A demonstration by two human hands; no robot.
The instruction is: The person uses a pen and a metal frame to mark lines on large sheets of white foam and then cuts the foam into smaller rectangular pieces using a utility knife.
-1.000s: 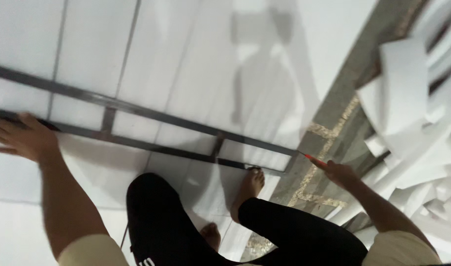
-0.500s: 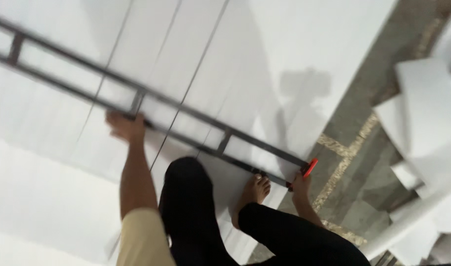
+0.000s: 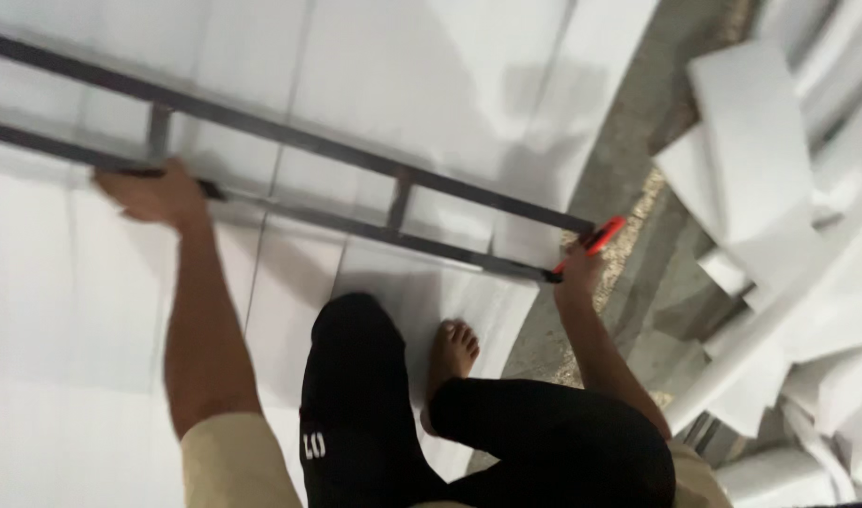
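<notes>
I crouch on large white sheets (image 3: 374,85) laid on the floor, my bare foot (image 3: 450,353) on one of them. A long dark metal ladder-like frame (image 3: 355,160) lies across the sheets. My left hand (image 3: 153,193) presses down on its near rail at the left. My right hand (image 3: 581,268) grips a red-handled cutter (image 3: 600,235) at the frame's right end, by the sheet's edge.
Grey concrete floor (image 3: 628,179) runs along the right edge of the sheets. A pile of white offcut strips and panels (image 3: 779,188) fills the right side. My black-trousered knees (image 3: 355,376) are at the bottom centre.
The view has swung left and closer. My left hand stays on the frame's near rail; my right hand keeps the red cutter at the frame's right end.
</notes>
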